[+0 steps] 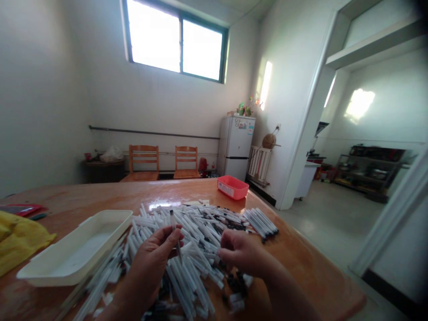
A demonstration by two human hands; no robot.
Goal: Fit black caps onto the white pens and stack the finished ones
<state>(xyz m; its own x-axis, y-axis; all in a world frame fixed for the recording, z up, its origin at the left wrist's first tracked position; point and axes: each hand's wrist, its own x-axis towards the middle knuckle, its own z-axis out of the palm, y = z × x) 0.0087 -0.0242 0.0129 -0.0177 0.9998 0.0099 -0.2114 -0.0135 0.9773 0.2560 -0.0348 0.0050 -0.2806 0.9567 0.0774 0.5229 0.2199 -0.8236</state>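
A slim pen with a dark tip [172, 219] stands nearly upright between the thumb and fingers of my left hand [155, 252]. My right hand [240, 252] is to the right of it, over the pile, with its fingers curled together; whatever they may hold is hidden. Beneath and between both hands spreads a big heap of white pen barrels [197, 227]. Small black parts [236, 283] lie below my right hand. A row of pens with black ends [261, 222] rests at the right of the heap.
Left of the heap sits a long cream tray [42, 280]. A red basket [233, 188] stands at the far side of the wooden table [301, 263]. Yellow bags [22, 240] lie at the left edge. Beyond are two chairs [143, 158] and a fridge [236, 142].
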